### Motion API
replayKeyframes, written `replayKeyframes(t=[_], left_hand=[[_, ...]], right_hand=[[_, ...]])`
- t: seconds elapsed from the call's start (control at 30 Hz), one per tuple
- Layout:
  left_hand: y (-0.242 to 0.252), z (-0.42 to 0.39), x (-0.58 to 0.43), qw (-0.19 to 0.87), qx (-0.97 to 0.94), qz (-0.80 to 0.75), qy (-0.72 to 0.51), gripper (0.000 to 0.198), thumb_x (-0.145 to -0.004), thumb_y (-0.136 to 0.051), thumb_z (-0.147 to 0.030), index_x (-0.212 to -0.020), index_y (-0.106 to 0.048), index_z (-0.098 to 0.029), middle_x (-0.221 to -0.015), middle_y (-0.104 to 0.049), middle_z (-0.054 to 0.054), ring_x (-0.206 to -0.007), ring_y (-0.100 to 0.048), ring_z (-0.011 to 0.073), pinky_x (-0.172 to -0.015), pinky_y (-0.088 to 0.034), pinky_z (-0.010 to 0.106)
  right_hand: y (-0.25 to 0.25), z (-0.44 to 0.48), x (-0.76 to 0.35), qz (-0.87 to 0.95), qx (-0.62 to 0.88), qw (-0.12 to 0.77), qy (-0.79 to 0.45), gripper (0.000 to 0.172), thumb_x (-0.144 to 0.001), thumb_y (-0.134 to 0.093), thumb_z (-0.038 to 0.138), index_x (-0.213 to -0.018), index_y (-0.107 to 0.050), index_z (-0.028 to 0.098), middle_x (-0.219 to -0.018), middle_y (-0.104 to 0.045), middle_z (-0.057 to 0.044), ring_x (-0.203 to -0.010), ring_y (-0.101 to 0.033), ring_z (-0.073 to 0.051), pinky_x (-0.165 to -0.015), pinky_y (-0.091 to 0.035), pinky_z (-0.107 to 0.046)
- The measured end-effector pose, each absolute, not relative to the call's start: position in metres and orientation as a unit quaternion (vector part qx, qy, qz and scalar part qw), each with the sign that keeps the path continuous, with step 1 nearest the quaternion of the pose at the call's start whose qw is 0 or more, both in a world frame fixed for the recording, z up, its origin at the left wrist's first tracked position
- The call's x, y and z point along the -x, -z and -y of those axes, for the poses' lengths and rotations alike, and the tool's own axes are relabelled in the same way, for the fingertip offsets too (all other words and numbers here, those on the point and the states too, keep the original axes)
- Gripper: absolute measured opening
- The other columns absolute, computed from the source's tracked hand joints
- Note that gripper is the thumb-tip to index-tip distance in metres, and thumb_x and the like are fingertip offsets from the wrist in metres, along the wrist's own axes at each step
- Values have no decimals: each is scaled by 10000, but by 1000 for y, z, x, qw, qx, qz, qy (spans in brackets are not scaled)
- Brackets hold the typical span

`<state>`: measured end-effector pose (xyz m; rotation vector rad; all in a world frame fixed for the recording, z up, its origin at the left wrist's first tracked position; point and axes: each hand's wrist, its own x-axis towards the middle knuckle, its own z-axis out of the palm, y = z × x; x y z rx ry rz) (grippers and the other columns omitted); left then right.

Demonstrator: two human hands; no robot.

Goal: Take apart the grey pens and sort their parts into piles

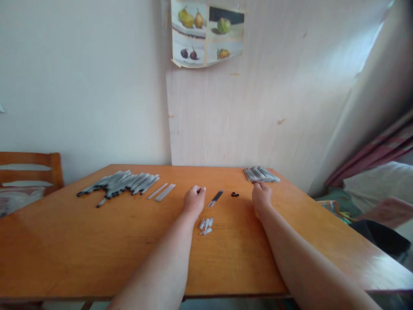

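My left hand (194, 201) is closed near the middle of the table, and a small dark tip shows between its fingers; the rest is hidden. To its right lie several dark pen refills (216, 198). Several short, clear-white plastic pieces (206, 224) lie on the near side. My right hand (262, 198) is closed just in front of a bundle of thin pen-like sticks (260, 174); what its fingers hold, if anything, is hidden. Between the hands is a small cluster of black pieces (235, 194).
A large heap of pens with black ends (121, 184) lies on the left of the wooden table (145, 249). Clear, pale tubes (165, 192) lie between the heap and my left hand. Behind the table is a wall; a wooden chair (56, 169) stands at left.
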<state>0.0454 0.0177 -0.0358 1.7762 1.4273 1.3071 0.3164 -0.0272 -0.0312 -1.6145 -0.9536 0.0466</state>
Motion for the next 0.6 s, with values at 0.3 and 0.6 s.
replayKeyframes(t=[0.3,0.6], left_hand=[[23,-11,-38,277,-619,-521,-519,181,-759,-599,-363,-748,-622,-184,-678,-649,38,-709,-599,173,-616,-407,253],[-7,-17,-12,232,-537,-577,-570,200,-770,-579,-352,-843,-617,-170,-743,-657,46,-724,-602,167,-618,-433,253]], right_hand=[[18,35,-306,485,729,483,24,383,-827,-427,320,-1064,-704,201,-1009,-703,-107,-927,-612,-255,-790,-441,-334],[17,36,-303,499,737,456,33,382,-835,-434,327,-1085,-699,213,-999,-712,-102,-908,-629,-250,-748,-447,-326]])
